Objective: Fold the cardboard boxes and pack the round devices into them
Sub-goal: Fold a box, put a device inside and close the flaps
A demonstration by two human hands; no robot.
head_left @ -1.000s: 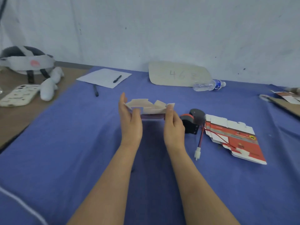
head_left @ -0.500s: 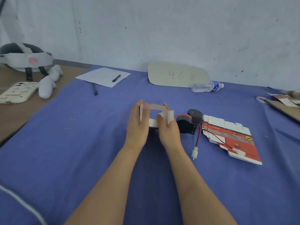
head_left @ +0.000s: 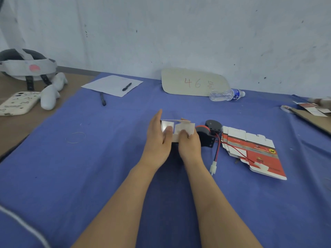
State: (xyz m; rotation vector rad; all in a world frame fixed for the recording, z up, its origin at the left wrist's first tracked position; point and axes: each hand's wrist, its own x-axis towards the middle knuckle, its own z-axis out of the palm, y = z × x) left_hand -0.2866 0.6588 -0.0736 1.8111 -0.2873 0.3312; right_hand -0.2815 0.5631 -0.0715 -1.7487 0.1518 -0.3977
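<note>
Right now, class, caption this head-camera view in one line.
Left hand and right hand fold a white cardboard box over blue cloth, round black device and flat boxes alongside.

I see plain white card on the inner faces of the box [head_left: 179,129]. Just right of the box, the round device [head_left: 206,133] is black with a red band, and its wires [head_left: 216,151], one red and one black, end in a white plug [head_left: 213,167]. Further right of the box, the flat cartons [head_left: 254,154] are red with white flaps, a dark grey stripe and a small yellow badge. Behind the box, a beige card [head_left: 195,82] carries red handwriting, and a clear bottle [head_left: 226,94] has a blue label and cap. Far left of the box, a cream phone case [head_left: 18,103] bears dark squiggles and a white-and-grey headset [head_left: 26,67] has a pink spot. Under the box the cloth [head_left: 107,176] is plain violet-blue, and the bare worktop [head_left: 18,133] far left of the box is brown.
</note>
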